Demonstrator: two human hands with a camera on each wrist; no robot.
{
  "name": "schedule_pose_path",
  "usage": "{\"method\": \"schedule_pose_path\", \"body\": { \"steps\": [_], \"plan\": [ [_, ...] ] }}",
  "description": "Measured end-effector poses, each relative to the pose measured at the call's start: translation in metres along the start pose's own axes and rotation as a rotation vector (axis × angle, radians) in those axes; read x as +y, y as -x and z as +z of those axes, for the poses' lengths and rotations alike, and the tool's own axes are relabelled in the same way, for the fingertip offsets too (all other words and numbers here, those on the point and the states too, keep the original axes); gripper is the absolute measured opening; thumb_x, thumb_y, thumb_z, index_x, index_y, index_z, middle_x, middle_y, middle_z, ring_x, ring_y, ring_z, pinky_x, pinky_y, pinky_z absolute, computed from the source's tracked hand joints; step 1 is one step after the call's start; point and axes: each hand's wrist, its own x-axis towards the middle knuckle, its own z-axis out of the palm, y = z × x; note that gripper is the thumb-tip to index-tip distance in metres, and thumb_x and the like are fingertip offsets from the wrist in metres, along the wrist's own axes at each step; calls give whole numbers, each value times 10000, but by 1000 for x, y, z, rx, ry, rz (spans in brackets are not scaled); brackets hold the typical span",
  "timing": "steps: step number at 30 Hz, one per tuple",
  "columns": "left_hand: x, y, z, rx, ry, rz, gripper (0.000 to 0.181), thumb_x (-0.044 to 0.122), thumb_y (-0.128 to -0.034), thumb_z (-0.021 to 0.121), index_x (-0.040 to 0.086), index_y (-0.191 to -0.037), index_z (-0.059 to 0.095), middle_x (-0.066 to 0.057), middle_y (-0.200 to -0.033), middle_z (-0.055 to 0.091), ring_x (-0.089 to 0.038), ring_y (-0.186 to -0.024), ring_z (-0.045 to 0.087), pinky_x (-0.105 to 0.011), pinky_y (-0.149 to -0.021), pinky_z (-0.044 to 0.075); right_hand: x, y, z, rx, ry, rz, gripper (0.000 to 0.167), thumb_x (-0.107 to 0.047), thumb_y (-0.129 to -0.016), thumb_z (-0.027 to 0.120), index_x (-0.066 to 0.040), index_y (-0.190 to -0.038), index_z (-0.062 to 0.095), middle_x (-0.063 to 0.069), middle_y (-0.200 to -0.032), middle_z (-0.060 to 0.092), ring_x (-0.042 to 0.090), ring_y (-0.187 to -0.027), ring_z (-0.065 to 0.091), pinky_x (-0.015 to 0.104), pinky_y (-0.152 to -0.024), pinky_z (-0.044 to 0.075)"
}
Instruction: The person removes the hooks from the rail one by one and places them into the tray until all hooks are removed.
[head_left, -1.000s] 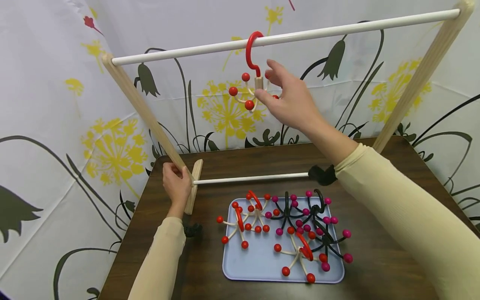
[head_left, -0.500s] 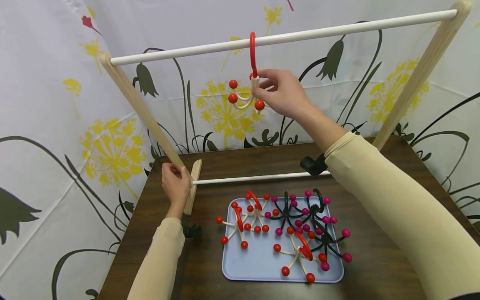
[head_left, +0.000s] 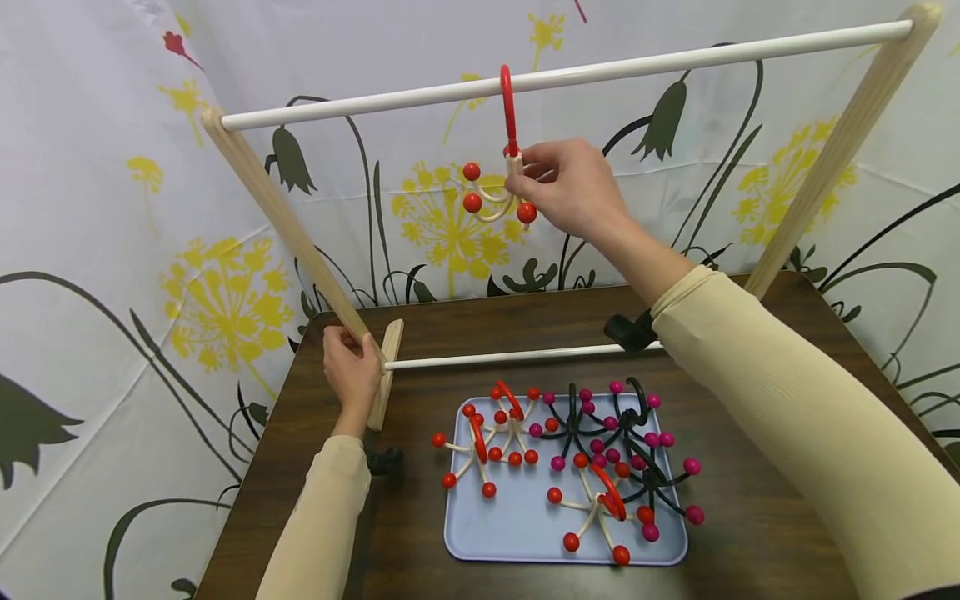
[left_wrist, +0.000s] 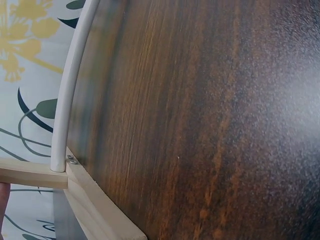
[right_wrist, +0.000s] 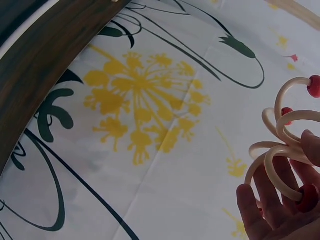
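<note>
In the head view, my right hand [head_left: 573, 187] pinches the cream stem of a red-hooked hanger [head_left: 508, 108] with curved cream arms and red balls. Its hook loops over the white top rod [head_left: 637, 67] of a wooden frame. Seen from the right wrist, the hanger's curved arms [right_wrist: 280, 186] spread around the fingers of my right hand [right_wrist: 270, 220]; the red hook is out of that view. Low on the frame's left post [head_left: 296, 225], my left hand [head_left: 352, 371] grips the wood just above the foot [head_left: 393, 337]. Only a fingertip edge shows beside the post [left_wrist: 30, 175] in the left wrist view.
A pale blue tray [head_left: 487, 533] on the dark table [head_left: 420, 542] holds several similar hangers, cream with red balls and black with magenta balls. Some arms stick out past its rim. Behind it runs a lower white rod [head_left: 502, 357]. A flowered curtain [head_left: 97, 208] hangs behind.
My right hand has closed from spread fingers onto the hanger's stem. The hanger has turned, so its hook now appears edge-on. My left hand stays on the post.
</note>
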Motion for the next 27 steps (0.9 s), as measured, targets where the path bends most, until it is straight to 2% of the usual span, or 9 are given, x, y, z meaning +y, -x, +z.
{"method": "schedule_pose_path", "body": {
  "steps": [8,15,21,27],
  "plan": [
    [1,0,0,7,-4,1,253,126,-880,669,12,-1048,518,-159,-961,552,-317,-817,564,-465,-728,416,-7,3,-8,49,-47,-41,332,-285,-944,631,-174,-1252,688,11,-1076,720,111,-912,665,282,-744,447],
    [0,-1,0,4,-6,1,255,131,-882,668,10,-1046,514,-162,-964,550,-322,-836,566,-467,-733,423,-14,19,-16,99,-156,-84,304,-289,-927,665,-157,-1195,719,15,-1005,725,126,-881,656,292,-766,441],
    [1,-1,-2,14,-7,-2,251,125,-884,669,5,-1043,516,-163,-965,546,-323,-847,563,-467,-739,421,-9,53,-19,87,-204,-123,265,-231,-918,689,-98,-1143,732,48,-978,726,178,-841,652,293,-716,464],
    [2,-1,-4,20,2,4,250,121,-883,669,0,-1044,521,-165,-963,549,-321,-842,567,-447,-729,424,2,104,-12,-2,-208,-71,203,-201,-902,717,-60,-1048,729,57,-932,724,187,-840,677,305,-693,527]
  ]
}}
